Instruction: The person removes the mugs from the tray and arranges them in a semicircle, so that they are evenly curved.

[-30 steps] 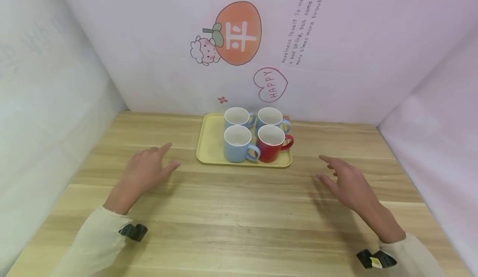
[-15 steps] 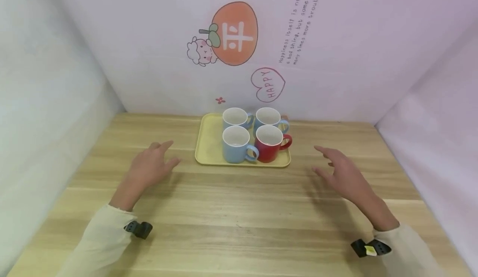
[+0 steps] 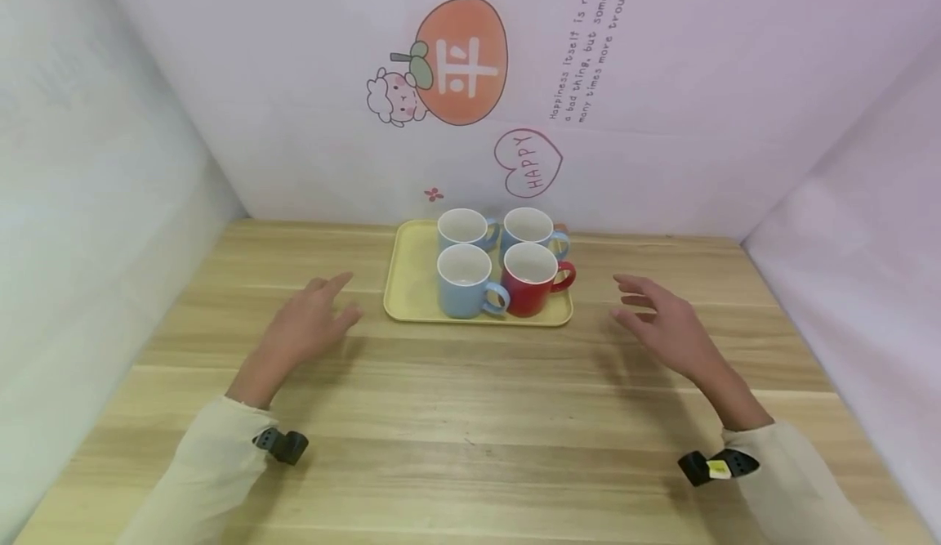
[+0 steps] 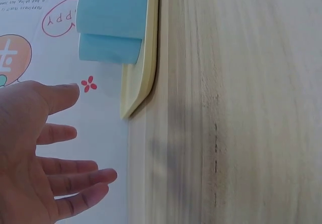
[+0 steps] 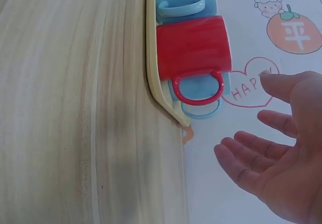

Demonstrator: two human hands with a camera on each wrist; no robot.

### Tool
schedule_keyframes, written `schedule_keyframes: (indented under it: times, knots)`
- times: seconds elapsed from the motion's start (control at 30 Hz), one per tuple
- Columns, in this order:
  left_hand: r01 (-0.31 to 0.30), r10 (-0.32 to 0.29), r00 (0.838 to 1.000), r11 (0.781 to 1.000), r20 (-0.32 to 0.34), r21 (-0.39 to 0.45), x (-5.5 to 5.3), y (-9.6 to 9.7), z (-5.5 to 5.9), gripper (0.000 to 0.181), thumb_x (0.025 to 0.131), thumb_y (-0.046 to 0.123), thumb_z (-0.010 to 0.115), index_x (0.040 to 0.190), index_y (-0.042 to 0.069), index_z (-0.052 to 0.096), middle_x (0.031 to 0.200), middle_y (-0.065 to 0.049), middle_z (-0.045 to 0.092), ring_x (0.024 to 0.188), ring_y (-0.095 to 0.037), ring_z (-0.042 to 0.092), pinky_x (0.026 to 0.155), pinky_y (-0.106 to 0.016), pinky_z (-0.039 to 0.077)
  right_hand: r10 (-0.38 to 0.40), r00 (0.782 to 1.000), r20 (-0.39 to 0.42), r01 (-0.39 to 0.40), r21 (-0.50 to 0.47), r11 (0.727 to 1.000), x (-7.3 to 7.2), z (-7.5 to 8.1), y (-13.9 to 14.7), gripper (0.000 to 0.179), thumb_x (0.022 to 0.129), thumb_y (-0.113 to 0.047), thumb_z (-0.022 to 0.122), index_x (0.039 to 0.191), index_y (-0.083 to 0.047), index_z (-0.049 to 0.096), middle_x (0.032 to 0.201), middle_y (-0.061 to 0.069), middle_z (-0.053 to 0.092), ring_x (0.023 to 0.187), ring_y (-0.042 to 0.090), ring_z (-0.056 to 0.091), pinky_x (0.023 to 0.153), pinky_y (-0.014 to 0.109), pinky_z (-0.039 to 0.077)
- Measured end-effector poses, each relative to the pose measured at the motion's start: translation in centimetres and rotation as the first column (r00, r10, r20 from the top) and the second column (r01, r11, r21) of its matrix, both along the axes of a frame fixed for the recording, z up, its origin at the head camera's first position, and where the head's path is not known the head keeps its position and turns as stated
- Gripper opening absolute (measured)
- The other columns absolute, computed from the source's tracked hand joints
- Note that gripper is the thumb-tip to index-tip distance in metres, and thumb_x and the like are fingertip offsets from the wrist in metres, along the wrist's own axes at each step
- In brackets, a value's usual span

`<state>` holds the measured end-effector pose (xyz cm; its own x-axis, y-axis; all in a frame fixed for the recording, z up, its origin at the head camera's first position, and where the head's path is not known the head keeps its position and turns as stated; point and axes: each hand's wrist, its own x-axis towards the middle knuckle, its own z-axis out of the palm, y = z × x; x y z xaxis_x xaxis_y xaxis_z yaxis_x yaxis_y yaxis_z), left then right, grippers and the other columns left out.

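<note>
A yellow tray (image 3: pixel 412 283) lies at the back of the wooden table, bearing several upright mugs. At its front right stands a red mug (image 3: pixel 525 288) with its handle to the right. Left of it is a light blue mug (image 3: pixel 461 292), and two more blue mugs show behind, partly hidden. My left hand (image 3: pixel 305 324) is held over the table left of the tray, fingers extended, holding nothing. On the other side my right hand (image 3: pixel 669 328) hovers with loosely bent fingers, apart from the red mug (image 5: pixel 193 48) and its handle.
The wooden table (image 3: pixel 441 431) spreads in front of the tray. A white printed backdrop (image 3: pixel 309 136) rises close behind it, and white side walls stand left and right. A small orange-brown thing (image 5: pixel 187 134) shows behind the tray's right end.
Both hands have moved a little forward and inward toward the tray. The tray and mugs keep their places; the head view has shifted slightly.
</note>
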<state>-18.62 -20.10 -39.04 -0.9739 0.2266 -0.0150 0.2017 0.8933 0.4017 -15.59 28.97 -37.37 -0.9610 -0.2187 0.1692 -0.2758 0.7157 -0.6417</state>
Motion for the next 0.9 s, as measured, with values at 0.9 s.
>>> schedule_keyframes:
  times: [0.9]
  knots:
    - [0.055,-0.067,0.996,0.977,0.052,0.206,-1.1,1.3,-0.8,0.071,0.099,0.029,0.058,0.156,0.001,0.027,0.132,-0.032,0.05,0.093,-0.033,0.057,0.094,-0.057,0.044,0.029,0.992,0.123,-0.012,-0.133,0.991,-2.3,-1.2,-0.7,0.056,0.103,-0.029,0.058,0.15,-0.003,0.04,0.14,0.028,0.05,0.126,0.046,0.05,0.095,0.062,0.044]
